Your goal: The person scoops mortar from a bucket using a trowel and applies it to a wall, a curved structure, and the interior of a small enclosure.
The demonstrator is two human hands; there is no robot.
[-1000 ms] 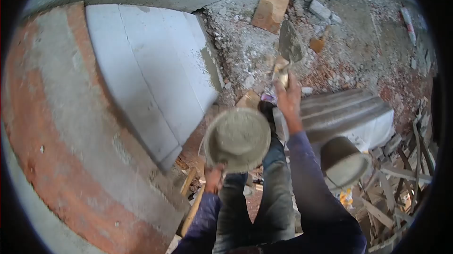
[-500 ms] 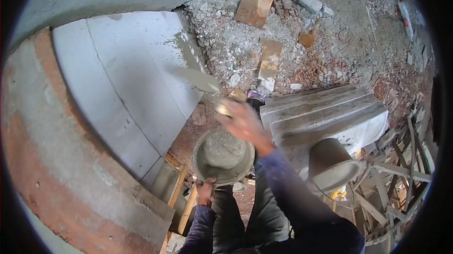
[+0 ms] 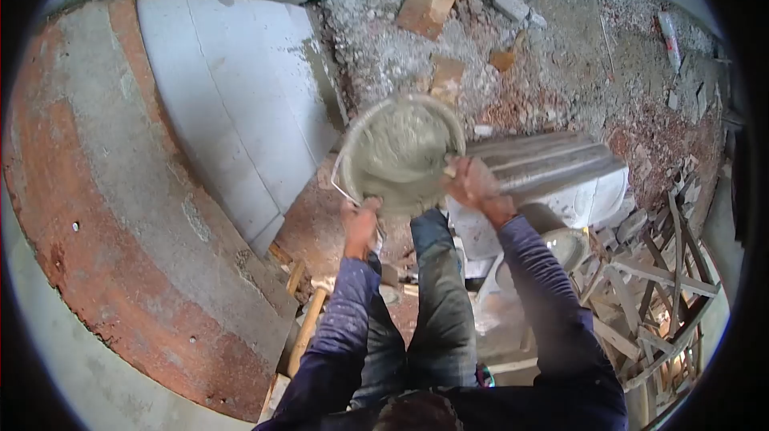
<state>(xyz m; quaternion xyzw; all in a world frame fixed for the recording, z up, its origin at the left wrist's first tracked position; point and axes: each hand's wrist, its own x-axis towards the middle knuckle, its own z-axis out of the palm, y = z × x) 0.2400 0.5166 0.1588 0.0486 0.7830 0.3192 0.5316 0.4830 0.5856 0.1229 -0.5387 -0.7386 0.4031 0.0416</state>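
Mortar (image 3: 404,142) lies in the bucket (image 3: 349,160) left hand (image 3: 361,227) grips.

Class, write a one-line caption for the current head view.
Left hand on the rim of a bucket of wet mortar, right hand at its other side.

No readable text, numbers or signs; red marking on white tube (image 3: 670,42) illegible

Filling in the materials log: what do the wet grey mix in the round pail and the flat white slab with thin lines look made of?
Wet grey mix: probably cement mortar; thick, wet sheen, holds swirls. Flat white slab: matte, smooth, thin seams; maybe plaster, foam board or aerated block, can't tell which.
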